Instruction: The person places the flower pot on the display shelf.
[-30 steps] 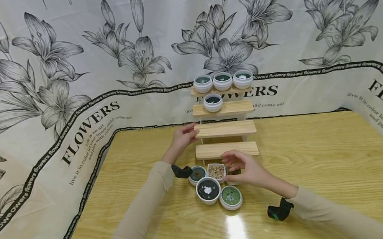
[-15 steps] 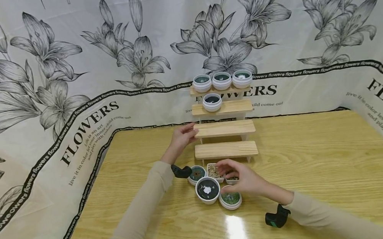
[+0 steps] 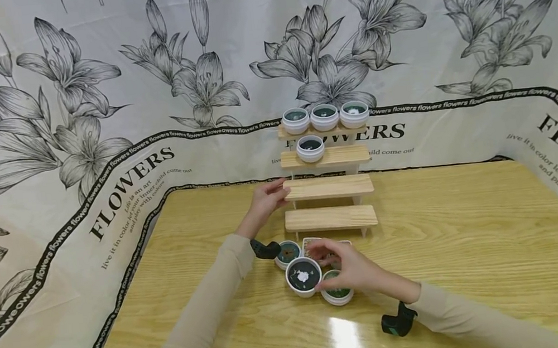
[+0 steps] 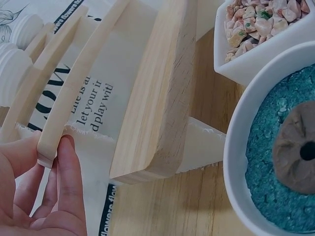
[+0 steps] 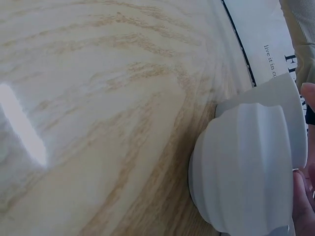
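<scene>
My left hand (image 3: 265, 200) pinches the left end of a plank (image 3: 328, 186) on a four-tier wooden stand; the left wrist view shows thumb above and fingers beneath this plank (image 4: 74, 98). Over the pots in front of the stand, my right hand (image 3: 350, 265) has thumb and fingers spread, fingertips right at the rim of a tapered white pot (image 3: 304, 293) with a dark fill and white centre. Below the hand stands a ridged white pot (image 3: 338, 301) with a green fill. In the right wrist view the ridged pot (image 5: 241, 167) overlaps the tapered pot (image 5: 283, 98).
A white pot (image 4: 238, 142) with teal fill and a square pebble pot (image 4: 234, 71) stand before the lowest plank (image 3: 331, 219). Three pots, including a white one (image 3: 297, 128), line the top tier; another pot (image 3: 311, 157) sits one tier down. Printed cloth (image 3: 227, 162) hangs behind.
My right hand has moved left and toward the front, from over the right rear pot to the tapered dark-filled pot. My left hand stays on the plank.
</scene>
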Action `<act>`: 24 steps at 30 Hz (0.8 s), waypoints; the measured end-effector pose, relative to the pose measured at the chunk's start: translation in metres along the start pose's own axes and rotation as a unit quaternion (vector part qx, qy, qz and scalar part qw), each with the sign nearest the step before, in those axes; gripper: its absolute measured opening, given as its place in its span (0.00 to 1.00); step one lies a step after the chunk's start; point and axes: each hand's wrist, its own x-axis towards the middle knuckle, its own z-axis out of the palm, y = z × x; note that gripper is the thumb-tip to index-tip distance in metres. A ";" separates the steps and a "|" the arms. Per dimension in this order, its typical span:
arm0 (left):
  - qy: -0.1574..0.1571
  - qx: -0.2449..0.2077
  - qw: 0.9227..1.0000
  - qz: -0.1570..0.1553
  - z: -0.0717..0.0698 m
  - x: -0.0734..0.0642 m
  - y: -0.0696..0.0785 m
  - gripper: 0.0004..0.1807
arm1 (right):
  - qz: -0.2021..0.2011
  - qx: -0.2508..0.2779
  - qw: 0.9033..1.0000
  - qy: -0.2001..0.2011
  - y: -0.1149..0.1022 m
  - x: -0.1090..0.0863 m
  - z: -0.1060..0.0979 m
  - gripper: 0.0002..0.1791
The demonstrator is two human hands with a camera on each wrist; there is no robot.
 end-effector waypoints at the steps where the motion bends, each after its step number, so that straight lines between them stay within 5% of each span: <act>1: -0.001 0.000 1.000 0.000 0.000 0.000 0.000 0.24 | -0.002 0.003 1.000 -0.001 -0.001 0.000 0.001 0.41; 24: -0.001 0.005 1.000 0.011 0.000 -0.004 0.002 0.24 | -0.014 -0.050 0.998 -0.028 -0.005 0.003 0.019 0.39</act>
